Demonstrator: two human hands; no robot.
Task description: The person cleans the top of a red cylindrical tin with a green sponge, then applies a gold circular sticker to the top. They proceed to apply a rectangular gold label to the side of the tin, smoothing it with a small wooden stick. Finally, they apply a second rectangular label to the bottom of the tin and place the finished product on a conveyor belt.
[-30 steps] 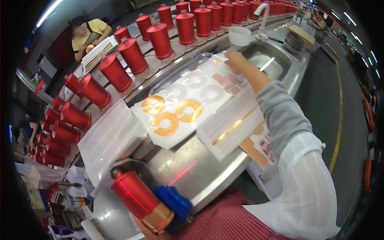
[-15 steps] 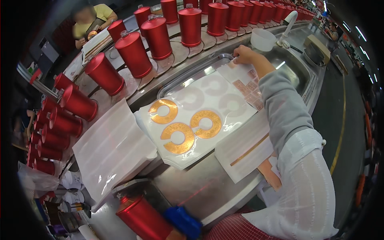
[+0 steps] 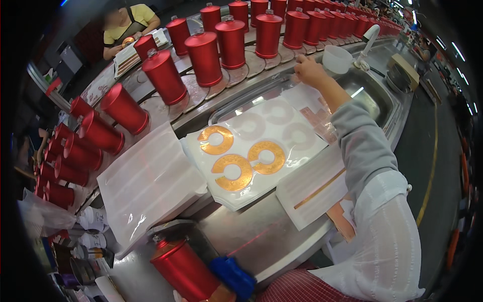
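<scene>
A red metallic bottle (image 3: 183,269) with a clear neck lies tilted at the lower edge. My left hand (image 3: 220,294) is against its lower end, mostly cut off by the picture's edge; a blue cloth (image 3: 232,277) is beside it. My right hand (image 3: 311,71) reaches to the far side, over the rim of the clear tray (image 3: 236,106), its fingers bent together. Whatever is between the fingertips is too small to name. Below that hand is a sheet of small copper-coloured labels (image 3: 318,118). Closer in, a white sheet (image 3: 239,199) carries gold C-shaped stickers (image 3: 232,172) and paler blank shapes.
Red bottles (image 3: 204,58) stand in a curving row on a plate conveyor. White backing paper (image 3: 151,181) lies left, a smaller paper (image 3: 304,204) right. A steel sink (image 3: 370,95), faucet (image 3: 370,38) and white bowl (image 3: 337,59) are far right. A co-worker (image 3: 128,25) sits across.
The view has shifted slightly, so the scene sits lower and further right. My right hand has moved a little away from the small label sheet's far corner. The tilted bottle stays beside the blue cloth.
</scene>
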